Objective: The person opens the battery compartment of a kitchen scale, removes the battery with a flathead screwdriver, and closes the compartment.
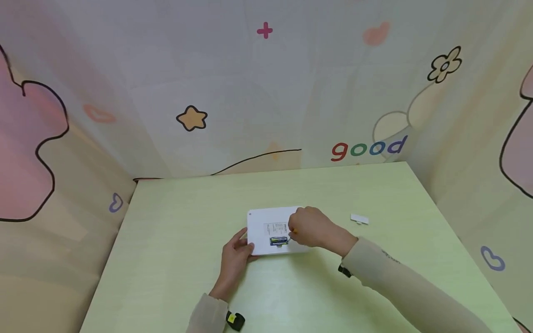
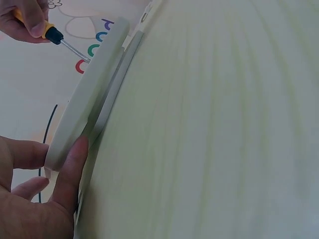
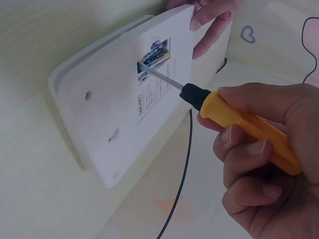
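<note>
A flat white device (image 1: pixel 260 226) lies back-up on the pale green table (image 1: pixel 175 240). Its small battery bay is uncovered and shows a blue battery (image 1: pixel 278 241). My left hand (image 1: pixel 243 247) grips the device's near-left corner, thumb against its edge (image 2: pixel 75 164). My right hand (image 1: pixel 301 229) grips a yellow-handled screwdriver (image 3: pixel 244 124). The metal shaft reaches into the bay beside the battery (image 3: pixel 155 54). In the right wrist view the device (image 3: pixel 109 119) shows a printed label, and my left fingers (image 3: pixel 209 22) curl over its far corner. The screwdriver (image 2: pixel 52 34) also shows in the left wrist view above the device's rim (image 2: pixel 89 94).
A small white cover piece (image 1: pixel 359 218) lies on the table to the right of the device. Patterned fabric walls (image 1: pixel 266 92) close in the table at the back and both sides.
</note>
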A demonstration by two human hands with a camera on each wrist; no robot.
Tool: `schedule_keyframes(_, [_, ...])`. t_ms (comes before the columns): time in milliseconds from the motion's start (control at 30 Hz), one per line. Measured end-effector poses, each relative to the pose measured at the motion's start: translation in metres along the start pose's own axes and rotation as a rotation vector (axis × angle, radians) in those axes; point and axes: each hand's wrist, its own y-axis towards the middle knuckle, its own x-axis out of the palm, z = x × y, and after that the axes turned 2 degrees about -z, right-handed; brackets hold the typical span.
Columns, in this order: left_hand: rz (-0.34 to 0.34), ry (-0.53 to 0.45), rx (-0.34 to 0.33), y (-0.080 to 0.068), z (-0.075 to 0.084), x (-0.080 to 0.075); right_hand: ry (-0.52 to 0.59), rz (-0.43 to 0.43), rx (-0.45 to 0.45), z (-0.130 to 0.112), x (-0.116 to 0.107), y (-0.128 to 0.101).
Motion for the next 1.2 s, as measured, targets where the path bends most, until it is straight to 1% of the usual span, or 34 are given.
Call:
schedule_keyframes(133, [0.007,0.006,0.007,-0.001,0.002,-0.001,-0.074,-0.010,-0.010,-0.010,-0.002,0.007])
schedule_keyframes(233, [0.006,0.008,0.000,-0.001,0.002,-0.001,-0.066,-0.025,-0.003,-0.013,-0.002,0.008])
schedule_keyframes(300, [0.003,0.011,-0.003,-0.001,0.001,-0.001,-0.038,-0.024,-0.001,-0.011,-0.001,0.007])
schedule_keyframes(533, [0.003,0.007,0.004,0.000,-0.002,-0.001,0.132,0.014,-0.016,0.008,0.011,-0.002])
schedule_keyframes(667, [0.000,0.003,-0.005,0.000,-0.002,0.000,0.181,0.030,-0.011,0.016,0.016,-0.007])
schedule_keyframes(833, [0.001,0.016,-0.004,0.000,0.000,0.001,0.237,0.056,0.021,0.025,0.021,-0.014])
schedule_keyframes(1100, [0.000,0.024,-0.002,0.001,0.000,0.001,0.396,0.067,0.125,0.039,0.036,-0.024])
schedule_keyframes(1200, [0.000,0.027,-0.007,0.001,-0.001,0.000,0.433,0.089,0.140,0.043,0.043,-0.028])
